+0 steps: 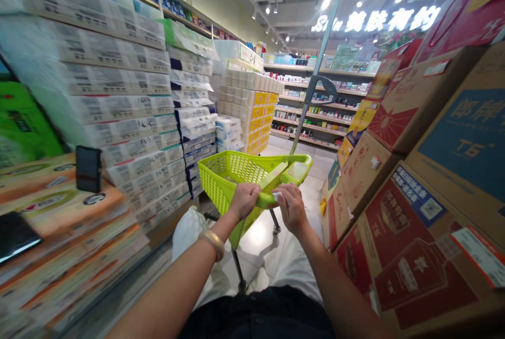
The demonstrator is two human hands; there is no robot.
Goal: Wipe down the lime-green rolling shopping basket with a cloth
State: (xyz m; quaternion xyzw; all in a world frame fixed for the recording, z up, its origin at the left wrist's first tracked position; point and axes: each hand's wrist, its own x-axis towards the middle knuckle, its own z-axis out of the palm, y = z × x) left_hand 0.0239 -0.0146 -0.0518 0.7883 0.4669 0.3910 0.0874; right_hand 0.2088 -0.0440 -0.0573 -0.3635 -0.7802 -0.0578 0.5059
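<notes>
A small lime-green shopping cart (221,183) on thin metal legs stands in front of my body. My left hand (245,200) is closed around the near bar of its plastic rim, and a gold-coloured bangle (213,244) circles that wrist. Farther right on the same bar, my right hand (291,206) is closed with bent fingers. A small white bit (278,195) shows at its fingertips, too small to name. The basket has lattice walls, and its floor is mostly hidden. A tall thin pole (303,118) with a grey loop handle (326,89) rises at the cart's far right.
Wrapped paper packs (130,110) are stacked high on the left. A dark phone-like device (88,169) stands on orange packs (51,186), with another dark flat device (16,236) nearby. Cardboard cartons (410,233) line the right. Tiled floor (256,233) runs towards stocked shelves (315,102).
</notes>
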